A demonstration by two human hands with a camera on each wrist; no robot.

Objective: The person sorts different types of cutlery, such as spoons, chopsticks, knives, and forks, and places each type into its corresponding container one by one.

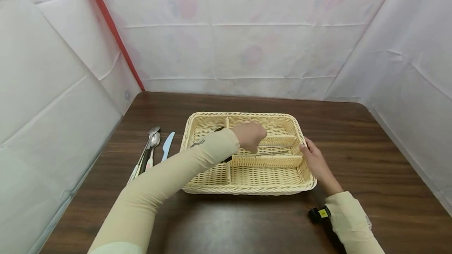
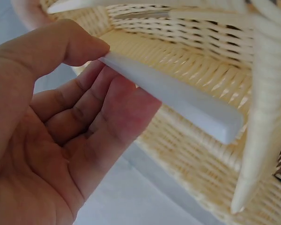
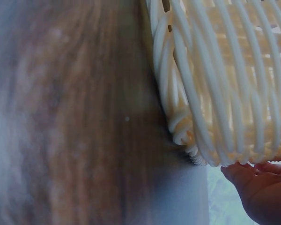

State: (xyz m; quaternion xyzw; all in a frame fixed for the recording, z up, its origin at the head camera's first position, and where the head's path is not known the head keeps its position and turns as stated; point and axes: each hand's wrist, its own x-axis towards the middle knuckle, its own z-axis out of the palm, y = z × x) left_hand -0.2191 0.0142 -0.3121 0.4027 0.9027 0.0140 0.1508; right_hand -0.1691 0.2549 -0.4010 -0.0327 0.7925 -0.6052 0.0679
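Observation:
A cream woven basket (image 1: 272,190) with dividers inside stands on the table. My left hand (image 1: 250,136) reaches over its middle compartments. In the left wrist view, the thumb and fingers of that left hand (image 2: 79,103) pinch the thin end of a pale plastic utensil (image 2: 178,98). Its thick, blunt handle end points toward a divider (image 2: 264,89); in the head view the hand hides it. At the basket's right end, my right hand (image 1: 315,160) grips the rim, with the thumb on the inner side. The right wrist view shows part of this right hand (image 3: 267,190) against the wicker wall (image 3: 215,84).
Left of the basket lie several spoons (image 1: 154,140) in a bunch and a light blue knife (image 1: 167,146). A slim metal utensil (image 1: 272,153) lies in the basket's narrow middle compartment. Pale sheeting (image 1: 219,50) hangs behind the brown table (image 1: 353,140) and along both sides.

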